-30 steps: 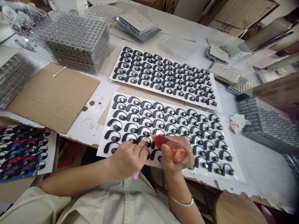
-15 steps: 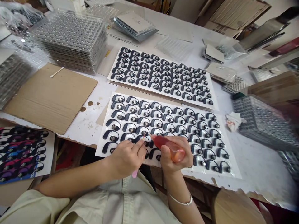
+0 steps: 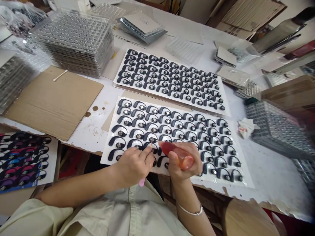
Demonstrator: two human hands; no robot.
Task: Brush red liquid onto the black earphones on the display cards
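Note:
My left hand [image 3: 136, 165] is closed round a slim tool with a pink end [image 3: 142, 182] below the fist. Its thin tip comes out past my fingertips; the middle is hidden, so I cannot tell its exact kind. A soft squeeze bottle [image 3: 169, 148] of red-orange liquid lies tilted in my closed right hand [image 3: 180, 170], its narrow nozzle pointing left near the tool's tip. Both tips are over a white sheet [image 3: 246, 178] with rows of black curved pieces [image 3: 121, 131], each bearing a small shiny round stone or setting. My hands cover some front pieces.
Behind lies a second sheet [image 3: 225, 113] of similar pieces. Clear stacked trays [image 3: 73, 36] stand back left, beside cardboard [image 3: 54, 101] holding a cotton swab [image 3: 60, 75]. A crumpled tissue [image 3: 246, 127] and more trays [image 3: 280, 127] are at right. Colourful pieces [image 3: 24, 160] lie lower left.
The bottle's nozzle has shifted very slightly left, and my right hand with it. My left hand stays almost in place with the pink-ended tool.

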